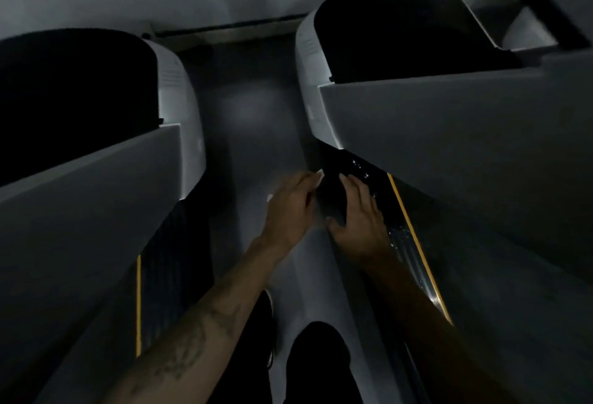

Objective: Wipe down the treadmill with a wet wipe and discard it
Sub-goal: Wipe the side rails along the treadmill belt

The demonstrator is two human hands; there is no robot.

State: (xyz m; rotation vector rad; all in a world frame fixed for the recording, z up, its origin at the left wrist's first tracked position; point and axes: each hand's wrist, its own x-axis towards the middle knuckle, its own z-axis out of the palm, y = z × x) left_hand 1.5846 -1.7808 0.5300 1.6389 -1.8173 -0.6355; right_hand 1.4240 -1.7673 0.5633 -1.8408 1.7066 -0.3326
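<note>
Head view: right hand (359, 211) presses flat on treadmill (401, 233) side rail.

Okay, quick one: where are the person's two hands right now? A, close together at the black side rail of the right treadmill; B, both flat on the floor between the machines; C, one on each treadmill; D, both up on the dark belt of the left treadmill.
A: the left hand and right hand sit side by side at the right treadmill's black side rail, beside its yellow stripe.
</note>
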